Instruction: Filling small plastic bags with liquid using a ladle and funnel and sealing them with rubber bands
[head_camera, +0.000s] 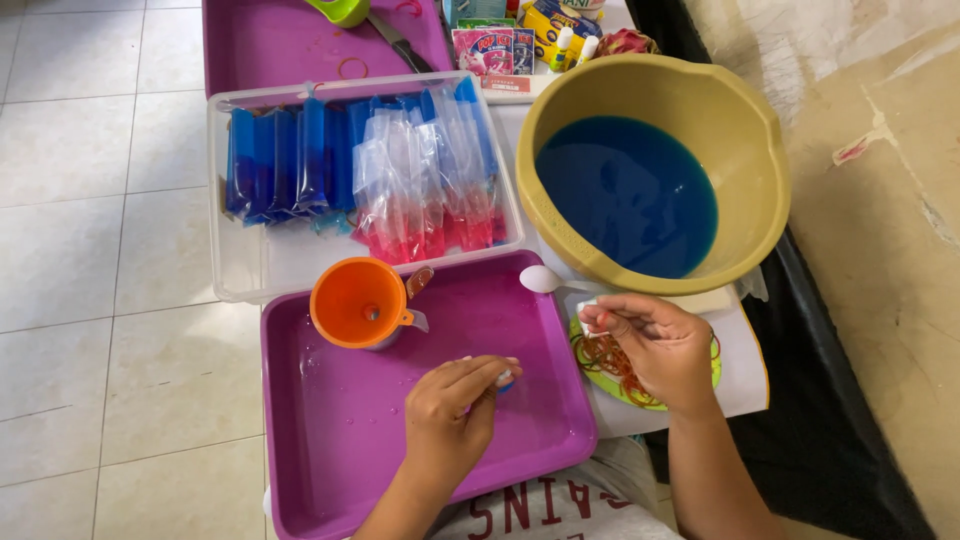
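The left hand (452, 405) pinches a small blue-filled bag (505, 379), mostly hidden, over the near purple tray (340, 450). The right hand (650, 345) pinches a rubber band (601, 322) above the half-covered green plate (600, 380).

**Where Things Sit**

The near tray (330, 440) lies in front, with the funnel (360, 302) standing in its far left corner. Behind it sits the clear bin (232, 262), with filled bags (400, 175) in it. The bowl (745, 150) stands right of the bin, liquid (625, 195) inside. A spoon (545, 279) lies just before the bowl. The plate (712, 368) of rubber bands (605, 358) is right of the near tray. A second tray (270, 40) lies farthest back.
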